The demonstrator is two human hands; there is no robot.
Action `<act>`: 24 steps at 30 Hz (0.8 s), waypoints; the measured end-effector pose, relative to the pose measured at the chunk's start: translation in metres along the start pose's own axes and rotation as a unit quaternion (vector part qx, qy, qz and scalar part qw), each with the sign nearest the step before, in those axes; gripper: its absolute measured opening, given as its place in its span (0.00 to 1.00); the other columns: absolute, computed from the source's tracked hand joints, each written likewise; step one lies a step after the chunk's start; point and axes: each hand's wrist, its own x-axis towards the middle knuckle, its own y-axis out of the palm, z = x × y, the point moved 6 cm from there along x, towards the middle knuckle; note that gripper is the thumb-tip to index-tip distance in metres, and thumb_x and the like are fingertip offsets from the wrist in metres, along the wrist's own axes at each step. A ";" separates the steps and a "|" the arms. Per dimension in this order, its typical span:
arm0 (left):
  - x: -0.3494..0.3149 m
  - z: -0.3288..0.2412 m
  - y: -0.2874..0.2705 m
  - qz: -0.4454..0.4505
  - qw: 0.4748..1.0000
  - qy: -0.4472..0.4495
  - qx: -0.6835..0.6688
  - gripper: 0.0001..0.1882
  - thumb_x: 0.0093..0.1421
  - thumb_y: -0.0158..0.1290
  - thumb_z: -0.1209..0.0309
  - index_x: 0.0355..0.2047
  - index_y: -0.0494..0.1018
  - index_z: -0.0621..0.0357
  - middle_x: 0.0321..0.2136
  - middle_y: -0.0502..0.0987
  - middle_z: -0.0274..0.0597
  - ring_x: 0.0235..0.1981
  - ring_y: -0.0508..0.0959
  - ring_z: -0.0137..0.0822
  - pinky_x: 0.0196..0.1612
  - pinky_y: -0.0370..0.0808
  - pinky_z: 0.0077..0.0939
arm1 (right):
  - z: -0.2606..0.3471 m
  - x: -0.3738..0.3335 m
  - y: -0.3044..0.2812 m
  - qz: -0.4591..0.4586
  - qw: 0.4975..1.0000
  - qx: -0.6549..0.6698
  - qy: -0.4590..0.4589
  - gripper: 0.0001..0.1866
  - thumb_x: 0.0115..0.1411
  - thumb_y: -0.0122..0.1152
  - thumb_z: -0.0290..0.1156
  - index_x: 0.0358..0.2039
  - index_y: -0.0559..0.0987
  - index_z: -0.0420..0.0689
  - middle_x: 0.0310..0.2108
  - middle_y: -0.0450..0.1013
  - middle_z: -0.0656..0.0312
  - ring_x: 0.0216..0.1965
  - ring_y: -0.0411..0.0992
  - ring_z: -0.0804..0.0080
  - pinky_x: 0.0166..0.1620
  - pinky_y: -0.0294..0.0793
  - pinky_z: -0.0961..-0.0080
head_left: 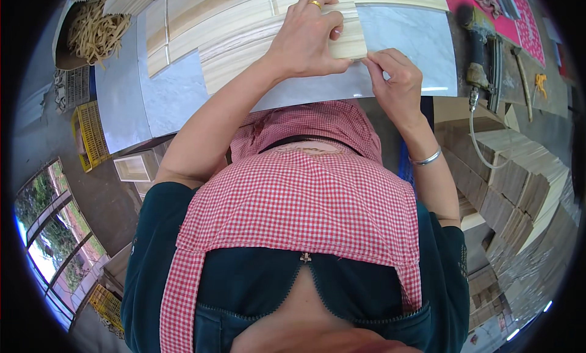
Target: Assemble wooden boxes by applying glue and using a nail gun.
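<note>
Thin pale wooden boards (238,60) lie in a stack across the marble-patterned tabletop (409,36), close to its near edge. My left hand (308,42), with a gold ring, rests over the right part of this stack. Its fingers curl on the top face while the thumb lies along the near edge. At the stack's near right corner, my right hand (397,78) is closed in a pinch, fingertips against the corner and almost meeting the left thumb. Whatever sits between those fingertips is too small to make out.
More boards (213,17) lie behind the stack. A pneumatic tool (479,48) with a pale hose (476,136) is to the right, above stacked wooden pieces (519,170). At left are a box of wood strips (97,32) and a yellow crate (91,136).
</note>
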 end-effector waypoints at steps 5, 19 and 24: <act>-0.002 0.002 -0.001 -0.002 1.000 -0.012 -0.004 0.22 0.35 0.70 0.62 0.24 0.68 0.53 0.53 0.72 0.52 0.55 0.69 0.51 0.56 0.66 0.41 | -0.001 0.001 0.003 0.020 1.000 -0.001 0.009 0.03 0.53 0.67 0.19 0.30 0.83 0.39 0.26 0.77 0.61 0.24 0.71 0.67 0.30 0.70 0.74; -0.039 0.036 0.002 -0.003 1.000 -0.018 -0.017 0.22 0.47 0.66 0.55 0.31 0.71 0.57 0.50 0.72 0.56 0.55 0.70 0.52 0.58 0.66 0.46 | -0.178 0.024 -0.104 -0.043 0.851 -0.509 0.124 0.37 0.57 0.68 0.49 0.56 0.70 0.33 0.42 0.77 0.40 0.40 0.76 0.43 0.49 0.76 0.57; -0.056 0.044 0.002 -0.030 0.997 -0.018 -0.067 0.24 0.45 0.66 0.52 0.29 0.71 0.57 0.50 0.71 0.59 0.56 0.68 0.56 0.60 0.63 0.48 | -0.208 0.049 -0.088 0.069 0.848 -0.457 0.260 0.39 0.53 0.69 0.50 0.53 0.70 0.30 0.41 0.78 0.40 0.39 0.77 0.41 0.46 0.77 0.57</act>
